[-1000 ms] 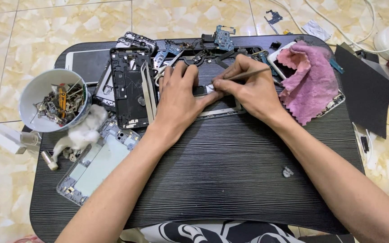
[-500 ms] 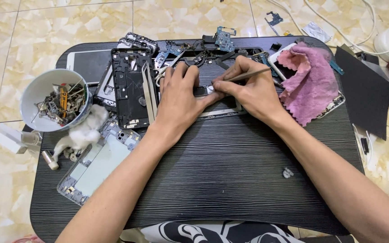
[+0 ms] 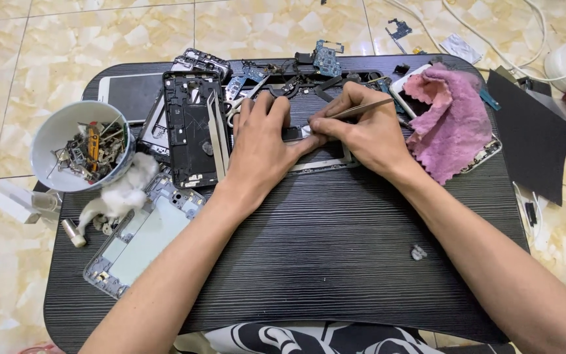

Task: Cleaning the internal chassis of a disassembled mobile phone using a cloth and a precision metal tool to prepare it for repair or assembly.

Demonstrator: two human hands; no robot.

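Dark ribbed bench (image 3: 335, 262): your right hand (image 3: 361, 134) pinches tweezers (image 3: 360, 109), tips pointing nine o'clock at the phone frame (image 3: 316, 160) your flat left hand (image 3: 260, 147) pins.

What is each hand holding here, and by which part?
The right hand holds metal tweezers pinched near their tip end, the rear sticking up. The left hand grips nothing; it presses flat on a phone part on the table.

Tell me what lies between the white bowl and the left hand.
In the head view, between the bowl and the left hand lies an open black phone frame, with tweezers along its right edge.
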